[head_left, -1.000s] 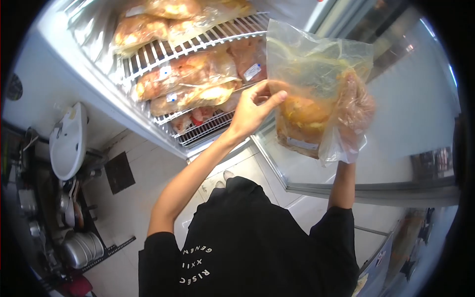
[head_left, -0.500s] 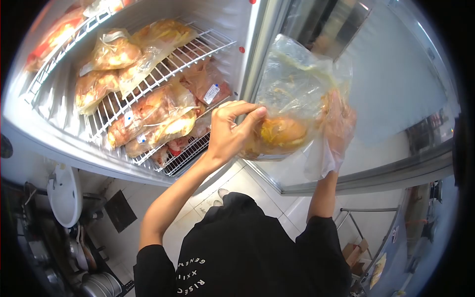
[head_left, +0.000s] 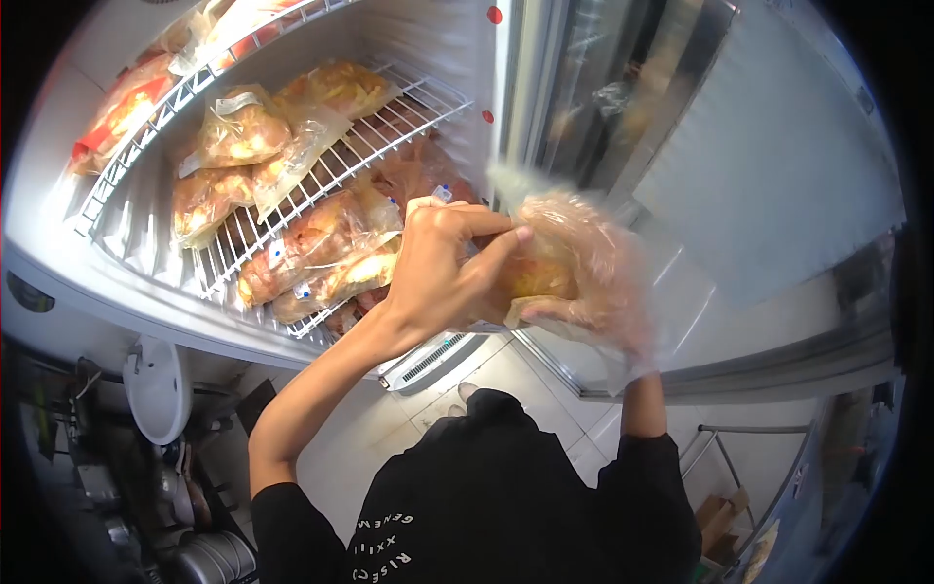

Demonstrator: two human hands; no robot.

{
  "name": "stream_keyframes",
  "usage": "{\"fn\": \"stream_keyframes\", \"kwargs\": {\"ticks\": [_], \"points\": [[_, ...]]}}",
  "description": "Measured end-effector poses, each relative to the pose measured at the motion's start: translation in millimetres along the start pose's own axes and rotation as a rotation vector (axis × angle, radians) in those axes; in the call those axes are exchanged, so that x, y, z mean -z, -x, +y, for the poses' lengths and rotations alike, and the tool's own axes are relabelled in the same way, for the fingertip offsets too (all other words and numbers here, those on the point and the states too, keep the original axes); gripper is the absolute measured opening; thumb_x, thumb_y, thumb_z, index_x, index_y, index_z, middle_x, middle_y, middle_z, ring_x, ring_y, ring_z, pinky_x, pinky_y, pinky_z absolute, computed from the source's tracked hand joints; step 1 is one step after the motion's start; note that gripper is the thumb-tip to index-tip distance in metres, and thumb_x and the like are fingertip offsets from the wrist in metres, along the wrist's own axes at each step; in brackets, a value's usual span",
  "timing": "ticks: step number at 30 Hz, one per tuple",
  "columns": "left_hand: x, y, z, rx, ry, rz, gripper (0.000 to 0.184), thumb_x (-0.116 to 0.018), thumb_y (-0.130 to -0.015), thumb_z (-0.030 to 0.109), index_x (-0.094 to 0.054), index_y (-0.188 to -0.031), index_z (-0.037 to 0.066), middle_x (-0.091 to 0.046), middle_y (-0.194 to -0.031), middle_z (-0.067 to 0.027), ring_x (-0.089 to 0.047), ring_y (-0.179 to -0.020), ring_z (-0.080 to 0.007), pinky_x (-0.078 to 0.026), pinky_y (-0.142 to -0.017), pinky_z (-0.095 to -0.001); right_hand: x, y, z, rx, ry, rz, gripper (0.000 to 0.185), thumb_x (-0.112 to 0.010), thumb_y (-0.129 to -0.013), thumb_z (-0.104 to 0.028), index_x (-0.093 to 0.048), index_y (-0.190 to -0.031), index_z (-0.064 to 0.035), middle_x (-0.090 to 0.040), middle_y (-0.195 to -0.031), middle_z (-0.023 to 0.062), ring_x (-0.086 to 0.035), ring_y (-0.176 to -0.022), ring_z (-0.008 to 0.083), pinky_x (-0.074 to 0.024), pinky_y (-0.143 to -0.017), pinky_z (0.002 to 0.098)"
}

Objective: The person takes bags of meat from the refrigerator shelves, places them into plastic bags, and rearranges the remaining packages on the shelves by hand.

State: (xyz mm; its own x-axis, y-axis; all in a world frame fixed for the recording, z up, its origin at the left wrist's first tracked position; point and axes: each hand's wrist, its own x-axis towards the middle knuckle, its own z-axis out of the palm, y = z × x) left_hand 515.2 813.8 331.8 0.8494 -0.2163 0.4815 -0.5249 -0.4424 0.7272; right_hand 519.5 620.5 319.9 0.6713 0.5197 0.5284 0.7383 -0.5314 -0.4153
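A clear plastic bag with yellowish meat point(head_left: 540, 278) hangs in front of me, beside the open fridge. My left hand point(head_left: 443, 263), bare, pinches the bag's near left side between thumb and forefinger. My right hand point(head_left: 593, 277) wears a thin clear plastic glove and wraps round the bag's right side, blurred by motion. To the left of my hands, bagged meat pieces point(head_left: 238, 131) lie on a white wire shelf point(head_left: 389, 127). More bagged meat point(head_left: 316, 234) with small labels lies on the shelf below.
The fridge's glass door point(head_left: 759, 175) stands open at the right. A white basin point(head_left: 159, 389) is at the lower left, above stacked metal pots point(head_left: 209, 560). A metal rack frame point(head_left: 754, 429) and a cardboard box point(head_left: 720, 521) are at the lower right.
My right hand has moved left and closed over the bag, whose upper part has folded down. My left hand still pinches its side. The view has shifted to show more of the fridge's upper shelves.
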Motion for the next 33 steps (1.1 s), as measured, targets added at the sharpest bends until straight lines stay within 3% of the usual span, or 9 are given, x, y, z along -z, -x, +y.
{"fn": "stream_keyframes", "kwargs": {"ticks": [2, 9, 18, 26, 27, 28, 30, 32, 33], "points": [[-1, -2, -2, -0.027, 0.001, 0.013, 0.015, -0.063, -0.076, 0.011, -0.068, -0.077, -0.002, -0.065, -0.065, -0.0154, -0.06, -0.052, -0.0205, -0.046, -0.054, -0.0285, -14, 1, 19, -0.29, -0.535, -0.206, 0.075, -0.081, -0.06, -0.032, -0.049, -0.122, -0.0049, -0.054, -0.118, 0.008, -0.051, -0.11, 0.0248, -0.0369, -0.097, 0.037], [-14, -15, -5, 0.021, 0.057, -0.069, 0.016, -0.063, -0.078, 0.014, -0.07, -0.08, -0.001, -0.067, -0.067, -0.0119, -0.06, -0.053, -0.0121, -0.046, -0.055, -0.0246, -34, 53, 72, -0.177, -1.087, -0.158, 0.082, -0.081, -0.055, -0.012, -0.043, -0.126, -0.0008, -0.054, -0.112, 0.0079, -0.056, -0.097, 0.0161, -0.0472, -0.082, 0.0308], [-4, -54, 9, 0.048, 0.063, 0.017, 0.021, -0.063, -0.076, 0.019, -0.069, -0.082, 0.0, -0.065, -0.066, -0.0148, -0.059, -0.051, -0.0127, -0.046, -0.053, -0.0269, -91, 65, 58, -0.531, -1.251, 0.216, 0.073, -0.076, -0.059, -0.014, -0.044, -0.124, 0.0, -0.056, -0.107, 0.0103, -0.058, -0.091, 0.018, -0.0492, -0.078, 0.0304], [28, -99, -14, 0.015, -0.169, 0.118, 0.022, -0.062, -0.075, 0.02, -0.069, -0.078, 0.0, -0.064, -0.063, -0.0137, -0.061, -0.054, -0.0159, -0.048, -0.055, -0.0293, -102, 24, 47, -0.599, -1.282, 0.251, 0.066, -0.071, -0.064, -0.015, -0.045, -0.122, 0.0007, -0.057, -0.103, 0.0124, -0.06, -0.086, 0.0198, -0.051, -0.073, 0.0301], [37, -105, -20, 0.071, -0.157, 0.108, 0.022, -0.066, -0.071, 0.022, -0.07, -0.077, 0.001, -0.064, -0.067, -0.018, -0.065, -0.062, -0.0289, -0.051, -0.066, -0.0353, -106, 12, 47, -0.501, -1.341, 0.312, 0.061, -0.068, -0.068, -0.021, -0.046, -0.12, 0.0016, -0.058, -0.1, 0.0136, -0.061, -0.083, 0.0205, -0.0518, -0.071, 0.0303], [44, -111, -30, 0.123, -0.188, 0.11, 0.024, -0.066, -0.072, 0.025, -0.07, -0.078, 0.003, -0.066, -0.071, -0.0167, -0.066, -0.067, -0.0275, -0.051, -0.068, -0.0352, -104, -1, 43, -0.551, -1.415, 0.307, 0.058, -0.066, -0.069, -0.019, -0.046, -0.119, 0.0027, -0.057, -0.101, 0.0135, -0.06, -0.085, 0.0208, -0.0513, -0.074, 0.0309], [58, -116, -48, 0.125, -0.296, 0.157, 0.029, -0.064, -0.074, 0.028, -0.069, -0.079, 0.0, -0.065, -0.065, -0.0131, -0.062, -0.059, -0.0164, -0.049, -0.062, -0.0289, -90, -27, 27, -0.654, -1.564, 0.292, 0.052, -0.062, -0.072, -0.015, -0.046, -0.117, 0.0049, -0.057, -0.104, 0.0131, -0.06, -0.091, 0.0216, -0.0503, -0.078, 0.032], [80, -119, -63, 0.232, -0.253, 0.051, 0.032, -0.063, -0.076, 0.033, -0.07, -0.078, 0.001, -0.063, -0.062, -0.0093, -0.061, -0.058, -0.0137, -0.048, -0.06, -0.0278, -85, -46, 26, -0.704, -1.607, 0.251, 0.05, -0.058, -0.076, -0.021, -0.046, -0.115, 0.0072, -0.058, -0.105, 0.0151, -0.06, -0.092, 0.0232, -0.0513, -0.08, 0.0343], [93, -121, -66, 0.302, -0.186, -0.034, 0.034, -0.06, -0.077, 0.034, -0.07, -0.079, 0.001, -0.067, -0.069, -0.0096, -0.064, -0.065, -0.0185, -0.05, -0.067, -0.0316, -87, -55, 34, -0.693, -1.698, 0.218, 0.05, -0.058, -0.077, -0.021, -0.046, -0.115, 0.0073, -0.058, -0.106, 0.0156, -0.06, -0.092, 0.0237, -0.0514, -0.08, 0.0348]]}}
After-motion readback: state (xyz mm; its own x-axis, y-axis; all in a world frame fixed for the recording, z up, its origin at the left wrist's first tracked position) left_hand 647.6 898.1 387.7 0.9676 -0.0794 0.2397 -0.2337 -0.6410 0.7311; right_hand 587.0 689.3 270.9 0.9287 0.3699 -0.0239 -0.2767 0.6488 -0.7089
